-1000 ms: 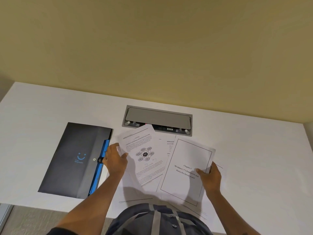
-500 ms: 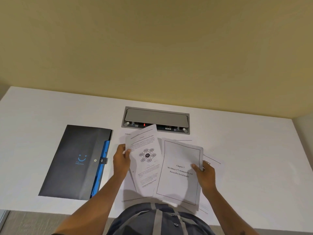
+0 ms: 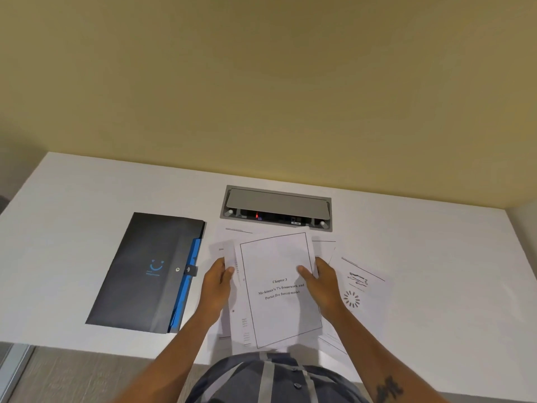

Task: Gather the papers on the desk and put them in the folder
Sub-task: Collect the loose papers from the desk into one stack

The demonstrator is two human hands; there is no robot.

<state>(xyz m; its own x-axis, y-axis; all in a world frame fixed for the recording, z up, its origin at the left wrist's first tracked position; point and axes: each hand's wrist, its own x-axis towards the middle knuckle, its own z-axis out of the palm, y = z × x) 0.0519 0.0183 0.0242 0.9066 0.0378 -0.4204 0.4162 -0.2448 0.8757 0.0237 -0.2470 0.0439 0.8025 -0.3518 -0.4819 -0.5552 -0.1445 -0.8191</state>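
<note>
The person held a small stack of white printed sheets (image 3: pixel 279 289), topped by the bordered "Chapter 3" title page, over the near edge of the white desk (image 3: pixel 87 199). The left hand (image 3: pixel 216 286) pinched the stack's left margin, thumb on top and fingers curled beneath; the right hand (image 3: pixel 322 283) clamped the right margin in the same way, thumb pressed on the title page. The stack was not squared: a sheet with small print jutted out past the title page on the left side.

More loose white pages (image 3: pixel 357 283) lay flat on the desk, one with diagrams just to the right of the right hand, others showing beyond the stack toward the far edge, near the grey recessed socket box (image 3: pixel 276 206) set into the desk. The dark grey folder with a blue spine strip and a snap flap (image 3: pixel 151 271) lay closed near the left half of the desk, just beside the left hand, its flap apparently fastened.

The gathering looked only partly done. The main risk was the uneven stack slipping or fanning when one hand let go to reach the remaining pages, since thin sheets held only by their margins slide easily. Ragged edges could also catch or crumple at the folder's mouth, and the folder needed unsnapping first, with both hands occupied.
</note>
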